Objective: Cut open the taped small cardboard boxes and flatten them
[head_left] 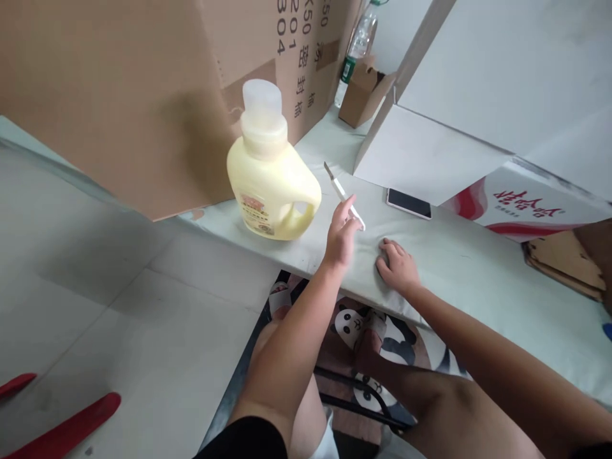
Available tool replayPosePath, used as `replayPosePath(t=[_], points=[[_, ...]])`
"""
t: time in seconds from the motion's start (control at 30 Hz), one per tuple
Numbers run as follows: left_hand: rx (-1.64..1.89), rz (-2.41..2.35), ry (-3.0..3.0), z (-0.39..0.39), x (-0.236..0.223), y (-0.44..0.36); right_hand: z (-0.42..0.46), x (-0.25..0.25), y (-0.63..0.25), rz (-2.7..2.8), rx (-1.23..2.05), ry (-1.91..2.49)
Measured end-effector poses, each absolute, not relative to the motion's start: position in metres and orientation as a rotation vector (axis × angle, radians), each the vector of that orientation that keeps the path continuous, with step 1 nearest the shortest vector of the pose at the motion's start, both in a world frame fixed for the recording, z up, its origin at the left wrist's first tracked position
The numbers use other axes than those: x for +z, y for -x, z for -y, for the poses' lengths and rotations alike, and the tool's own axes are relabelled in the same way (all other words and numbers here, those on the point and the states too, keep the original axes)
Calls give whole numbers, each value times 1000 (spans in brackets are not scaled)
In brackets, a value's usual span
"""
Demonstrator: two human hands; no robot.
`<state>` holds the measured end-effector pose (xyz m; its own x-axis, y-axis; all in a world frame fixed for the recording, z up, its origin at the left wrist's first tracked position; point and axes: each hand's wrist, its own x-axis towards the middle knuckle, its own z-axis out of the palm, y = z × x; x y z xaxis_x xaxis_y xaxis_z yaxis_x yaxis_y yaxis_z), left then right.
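Note:
My left hand (341, 237) is closed around the white handle of a small craft knife (339, 189). The knife's short blade points up and away, above the pale cloth on the table (459, 255). Just left of that hand stands a pale yellow jug-shaped bottle (268, 182) with a translucent cap, a label and a side handle; the hand is apart from it. My right hand (400, 268) lies on the cloth near the table's front edge, fingers spread, holding nothing. Beyond it, a phone (408, 203) lies flat with its dark screen up.
A large cardboard box (191, 102) rises behind the bottle. At the back are a small brown box (362, 95) and a clear plastic bottle (359, 41). White boxes (430, 150) stand at right, beside flattened cardboard (568, 262). Red objects (71, 427) appear lower left.

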<state>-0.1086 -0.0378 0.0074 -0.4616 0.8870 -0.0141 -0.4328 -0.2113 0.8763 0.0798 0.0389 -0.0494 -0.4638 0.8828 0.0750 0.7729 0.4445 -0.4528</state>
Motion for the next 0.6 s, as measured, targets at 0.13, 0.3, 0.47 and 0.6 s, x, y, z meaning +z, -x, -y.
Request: replayPosePath(t=[0.13,0.3,0.47,0.6], points=[[1826,-1180,-681,44,11,115,-49,-12,-61,2368,838,1355],[1842,-1076,-751,47,15,116,-38,31,-13,2322,1190,1166],[1888,-1068,-748,54,16,116,-21,50,31,2217,1430,1099],[1929,-1126,-811,60,15,121,-11,50,49,2069,1528,1047]])
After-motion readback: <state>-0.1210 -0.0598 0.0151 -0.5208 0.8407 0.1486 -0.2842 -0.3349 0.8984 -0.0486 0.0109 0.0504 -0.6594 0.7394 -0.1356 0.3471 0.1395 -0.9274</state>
